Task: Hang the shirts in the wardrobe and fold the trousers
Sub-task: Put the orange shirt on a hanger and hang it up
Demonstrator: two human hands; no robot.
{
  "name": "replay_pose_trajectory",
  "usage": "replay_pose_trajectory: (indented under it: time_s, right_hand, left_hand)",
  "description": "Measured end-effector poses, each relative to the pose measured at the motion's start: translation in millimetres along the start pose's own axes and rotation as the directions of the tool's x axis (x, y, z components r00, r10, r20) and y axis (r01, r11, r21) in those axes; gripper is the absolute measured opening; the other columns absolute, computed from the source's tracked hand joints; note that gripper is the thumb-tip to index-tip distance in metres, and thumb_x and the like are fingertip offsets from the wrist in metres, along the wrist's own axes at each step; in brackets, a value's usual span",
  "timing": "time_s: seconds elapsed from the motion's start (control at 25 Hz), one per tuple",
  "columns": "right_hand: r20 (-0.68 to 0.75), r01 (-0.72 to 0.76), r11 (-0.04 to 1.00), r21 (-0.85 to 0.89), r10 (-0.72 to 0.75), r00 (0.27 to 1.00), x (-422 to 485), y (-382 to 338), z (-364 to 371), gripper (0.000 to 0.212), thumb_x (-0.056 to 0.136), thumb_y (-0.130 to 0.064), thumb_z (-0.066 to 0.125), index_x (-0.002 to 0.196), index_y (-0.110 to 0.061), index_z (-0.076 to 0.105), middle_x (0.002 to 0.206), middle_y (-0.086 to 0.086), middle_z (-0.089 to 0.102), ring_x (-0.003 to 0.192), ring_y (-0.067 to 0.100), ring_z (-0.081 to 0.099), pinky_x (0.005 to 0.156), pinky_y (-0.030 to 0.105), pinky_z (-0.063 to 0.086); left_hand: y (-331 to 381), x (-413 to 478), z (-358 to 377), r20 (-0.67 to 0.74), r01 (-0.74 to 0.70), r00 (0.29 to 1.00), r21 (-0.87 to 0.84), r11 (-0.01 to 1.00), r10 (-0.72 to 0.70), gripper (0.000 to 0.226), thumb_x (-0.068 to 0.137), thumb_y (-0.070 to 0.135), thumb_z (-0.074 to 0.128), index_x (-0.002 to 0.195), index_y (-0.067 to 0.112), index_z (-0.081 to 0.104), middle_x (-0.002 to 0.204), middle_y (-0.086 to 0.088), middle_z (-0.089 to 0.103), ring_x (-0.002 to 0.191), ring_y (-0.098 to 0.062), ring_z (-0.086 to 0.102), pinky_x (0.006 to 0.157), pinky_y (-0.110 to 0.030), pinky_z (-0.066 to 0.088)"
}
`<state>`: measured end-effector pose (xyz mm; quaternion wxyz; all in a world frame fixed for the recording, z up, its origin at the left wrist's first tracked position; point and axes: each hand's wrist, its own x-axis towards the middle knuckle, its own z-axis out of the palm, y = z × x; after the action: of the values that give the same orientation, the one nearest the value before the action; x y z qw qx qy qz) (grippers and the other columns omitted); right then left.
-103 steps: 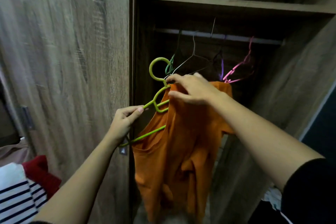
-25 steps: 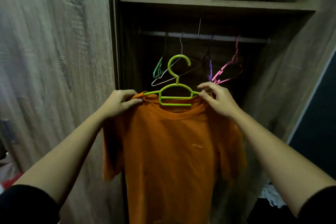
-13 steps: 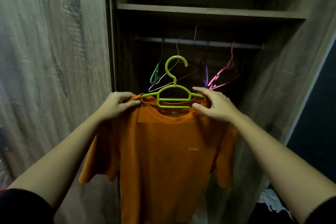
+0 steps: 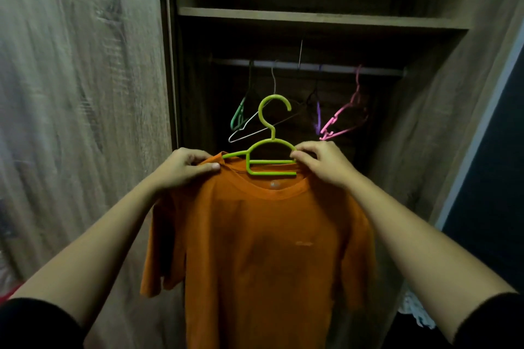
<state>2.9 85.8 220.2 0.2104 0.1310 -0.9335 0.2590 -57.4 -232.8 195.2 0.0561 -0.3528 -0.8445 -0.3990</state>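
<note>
A tall wardrobe of grey-brown wood-grain board [image 4: 85,93] stands open, dark inside, with a pale metal hanging rail [image 4: 334,67] running left to right just under its plank shelf [image 4: 312,18].

Below the rail and nearer the camera, an orange short-sleeved cotton T-shirt [image 4: 263,249] hangs in the air. Its long axis is vertical, collar up and hem down. Its chest faces the camera and its sleeves fall to either side.

The left hand [image 4: 184,168] pinches the shirt's shoulder cloth, with the thumb pressed on the front and the fingers curled behind. The right hand [image 4: 320,163] curls round the opposite shoulder, gripping cloth and hanger end together.

The shirt sits on a lime-green plastic hanger [image 4: 272,147]. Its bar lies level, about parallel to the rail, and its hook stands upright with the open tip towards the right. The hook is below the rail and does not touch it.

From the rail itself hang bare hangers: a pink plastic one [image 4: 344,119] to the right, a thin white wire one [image 4: 249,127], a small dark-green one [image 4: 238,116] to the left, and a purple one [image 4: 318,116].
</note>
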Motion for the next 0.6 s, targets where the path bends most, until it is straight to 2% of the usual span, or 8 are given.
replay_pose_trajectory:
  time_s: [0.08,0.16,0.2,0.32,0.44,0.52,0.6]
  right_hand:
    - [-0.032,-0.061,0.998,-0.002,0.061,0.998,1.7,4.1,-0.6,0.015,0.09,-0.045,0.051,0.09,-0.042,0.067,0.098,-0.016,0.068,0.102,0.012,0.061,0.095,0.049,0.046]
    - [-0.018,-0.064,0.998,-0.002,0.064,0.998,0.9,6.5,-2.6,0.015,0.089,-0.046,0.051,0.08,-0.049,0.063,0.091,-0.021,0.066,0.1,0.01,0.061,0.094,0.05,0.046]
    - [0.008,-0.035,0.999,0.023,0.035,0.999,0.3,6.0,-3.1,0.016,0.09,-0.043,0.052,0.079,-0.049,0.062,0.088,-0.022,0.065,0.098,0.008,0.061,0.094,0.048,0.046]
    - [0.109,0.06,0.989,0.134,-0.075,0.991,3.5,-8.1,-0.6,0.018,0.092,-0.03,0.056,0.082,-0.043,0.064,0.087,-0.021,0.066,0.092,0.002,0.062,0.094,0.036,0.047]
    - [0.151,0.107,0.965,0.241,-0.146,0.978,10.7,-27.4,7.0,0.016,0.093,-0.022,0.055,0.086,-0.029,0.068,0.088,-0.015,0.066,0.086,-0.004,0.06,0.086,0.018,0.045]
    - [0.14,0.105,0.948,0.301,-0.153,0.978,17.0,-36.3,12.8,0.017,0.094,-0.021,0.053,0.087,-0.027,0.068,0.088,-0.011,0.066,0.085,-0.005,0.06,0.083,0.013,0.044]
    - [0.112,0.109,0.937,0.333,-0.154,0.982,24.1,-43.9,22.0,0.018,0.094,-0.026,0.052,0.086,-0.032,0.066,0.088,-0.011,0.067,0.088,0.0,0.061,0.086,0.021,0.046]
  left_hand:
    - [2.7,-0.3,-7.3,0.079,0.066,0.995,0.038,0.997,-0.069,0.059,0.066,0.075,0.056,0.095,0.025,0.068,0.095,0.005,0.069,0.087,-0.005,0.066,0.074,-0.021,0.054]
    - [5.6,-3.2,-16.5,0.138,0.159,0.977,0.044,0.986,-0.163,0.044,0.075,0.06,0.062,0.099,0.024,0.069,0.099,0.004,0.069,0.089,-0.008,0.067,0.077,-0.024,0.055]
    - [10.3,-5.9,-20.5,0.166,0.179,0.971,-0.011,0.984,-0.174,0.041,0.075,0.054,0.065,0.105,0.026,0.068,0.101,0.004,0.068,0.089,-0.007,0.067,0.078,-0.024,0.056]
    - [31.1,-8.3,-30.8,0.259,0.203,0.956,-0.255,0.945,-0.136,0.061,0.069,0.051,0.075,0.121,0.025,0.06,0.112,-0.002,0.068,0.093,-0.007,0.066,0.071,-0.02,0.053]
    - [48.1,-10.6,-25.5,0.435,0.213,0.896,-0.239,0.947,-0.092,0.048,0.084,0.019,0.066,0.13,0.017,0.054,0.125,-0.006,0.063,0.112,-0.02,0.061,0.089,-0.032,0.052]
    - [48.9,-19.4,-21.5,0.433,0.221,0.897,-0.274,0.936,-0.085,0.054,0.079,0.018,0.069,0.13,0.01,0.053,0.124,-0.01,0.062,0.113,-0.027,0.06,0.092,-0.034,0.051]
    - [44.9,-29.5,-20.3,0.313,0.302,0.931,-0.364,0.881,-0.189,0.085,0.056,0.035,0.084,0.128,0.004,0.053,0.125,-0.017,0.06,0.115,-0.033,0.058,0.092,-0.036,0.052]
